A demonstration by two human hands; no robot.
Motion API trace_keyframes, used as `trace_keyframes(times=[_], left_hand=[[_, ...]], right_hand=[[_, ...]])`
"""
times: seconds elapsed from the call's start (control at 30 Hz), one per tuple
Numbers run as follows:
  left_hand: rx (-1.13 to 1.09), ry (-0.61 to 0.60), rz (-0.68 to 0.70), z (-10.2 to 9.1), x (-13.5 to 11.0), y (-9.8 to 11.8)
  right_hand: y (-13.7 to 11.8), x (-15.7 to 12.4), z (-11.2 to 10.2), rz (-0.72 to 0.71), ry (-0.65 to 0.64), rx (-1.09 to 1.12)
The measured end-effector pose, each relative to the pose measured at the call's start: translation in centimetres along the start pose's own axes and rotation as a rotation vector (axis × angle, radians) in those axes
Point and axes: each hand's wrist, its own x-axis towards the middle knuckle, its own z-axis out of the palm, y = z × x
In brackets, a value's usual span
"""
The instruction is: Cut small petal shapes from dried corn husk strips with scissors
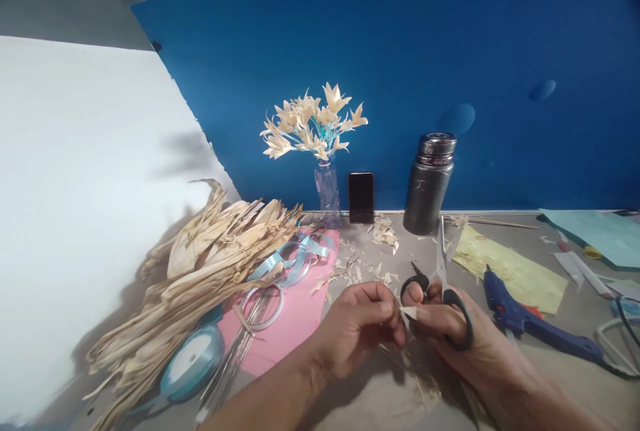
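My left hand [357, 327] is closed in a pinch on a small pale husk piece [409, 311] at the middle of the table. My right hand [467, 344] grips black-handled scissors [441, 284], fingers through the loops, blades pointing away from me. Both hands touch at the husk piece. A pile of dried corn husks [200, 271] lies to the left. Husk scraps [360, 271] are scattered just beyond my hands.
A bottle vase of husk flowers [320, 131], a phone [361, 197] and a metal flask [429, 181] stand against the blue board. A blue glue gun [530, 321] lies right of my hands. Ribbon spool [193, 361], tape ring [260, 307], wires and pink paper [295, 324] lie left.
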Motion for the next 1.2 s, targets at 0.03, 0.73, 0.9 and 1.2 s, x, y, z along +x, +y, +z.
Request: trace_keyframes(times=[0.03,0.73,0.9,1.2], left_hand=[[-0.002,0.013,0.016,0.1,0.0,0.1],[0.026,0.223,0.188,0.4,0.0,2.1],[0.14,0.242,0.249,0.4,-0.2,2.6],[0.213,0.259,0.27,-0.2,-0.1,2.5]], right_hand=[[0.1,0.0,0.1,-0.009,0.008,0.006],[-1.2,-0.2,-0.6,0.061,-0.085,-0.556],[-1.3,-0.3,0.0,0.168,-0.236,-0.701],[0.0,-0.2,-0.2,0.156,-0.234,-0.787]])
